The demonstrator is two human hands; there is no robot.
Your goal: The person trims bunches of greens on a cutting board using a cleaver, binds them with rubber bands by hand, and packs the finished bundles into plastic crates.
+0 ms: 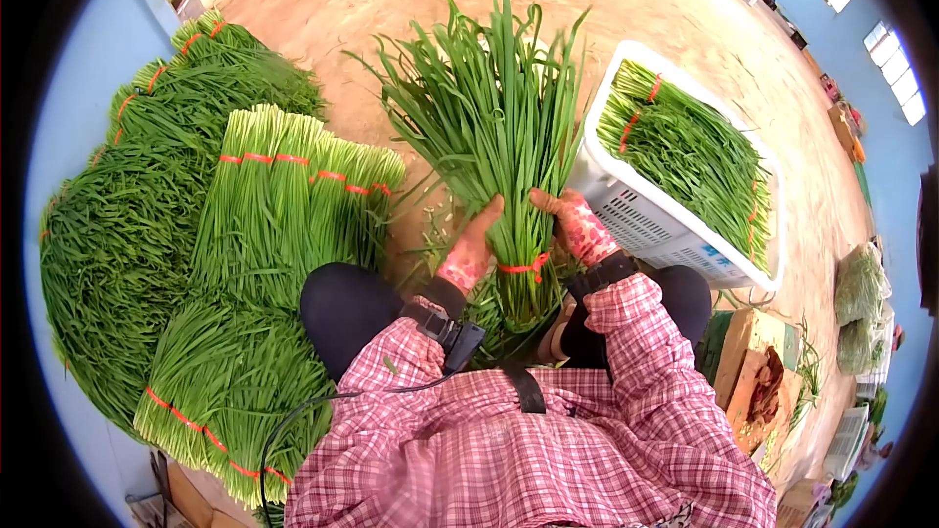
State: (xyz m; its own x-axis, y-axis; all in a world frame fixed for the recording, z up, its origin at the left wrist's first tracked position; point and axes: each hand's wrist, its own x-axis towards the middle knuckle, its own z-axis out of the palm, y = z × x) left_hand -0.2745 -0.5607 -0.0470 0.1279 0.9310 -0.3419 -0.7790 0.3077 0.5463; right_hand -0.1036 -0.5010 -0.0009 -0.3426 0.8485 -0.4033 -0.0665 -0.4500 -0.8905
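Note:
A bunch of garlic chives (509, 137) stands upright in front of me, its long green leaves fanning out at the top. An orange-red tie (524, 267) circles it low down, with a knot at the front. My left hand (470, 246) is closed around the bunch's left side, thumb pointing up. On the opposite side my right hand (577, 223) grips it, thumb pressed against the leaves. Both hands wear pink patterned coverings that leave the fingertips bare. The fingers behind the bunch are hidden.
Tied chive bundles (284, 205) are piled to my left, with a larger heap (117, 244) against the blue wall. A white plastic crate (626, 196) holding chive bundles stands at right. Below it is a wooden block (751, 362). A cable (323, 398) runs from my left wrist.

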